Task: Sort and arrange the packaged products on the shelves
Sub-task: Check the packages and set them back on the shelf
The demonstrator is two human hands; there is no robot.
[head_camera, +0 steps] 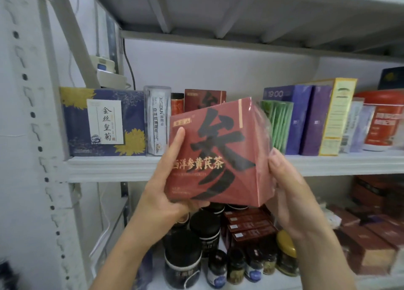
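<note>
Head view, single entry.

Item: red box (218,154), film-wrapped, big black character on the front, gold print below it. Location: in the air just in front of the upper shelf (109,165) edge, tilted, front face toward the camera, resting on nothing.

Hold: left hand (166,193) grips the bottom-left corner, thumb laid up the front face, other fingers behind the box and hidden. Right hand (290,187) clamps the right side, thumb on the edge, rest hidden behind. Both hands are grasping the box. Two-hand hold prob. because the wrap looks slippery and the box is wide.

Upper shelf, L to R:
- blue box (105,121) w/ yellow flowers, label out
- white pack (157,119), upright, narrow side out
- second red box (204,99), same print, set back near the wall
- green sachets (277,125)
- purple boxes (306,119), narrow sides out
- yellow box (336,115)
- red tub (382,119), far R

All stand upright, side by side, prob. to save room and keep labels readable.

Slot: a gap seems to lie behind the held box, betw. white pack and green sachets, in front of the second red box — likely destination, like w/ like. Judgement only.

Below: dark jars (205,233), brown boxes (249,226) stacked flat, gold-lid jar (286,246) — grouped by type, approx.
</note>
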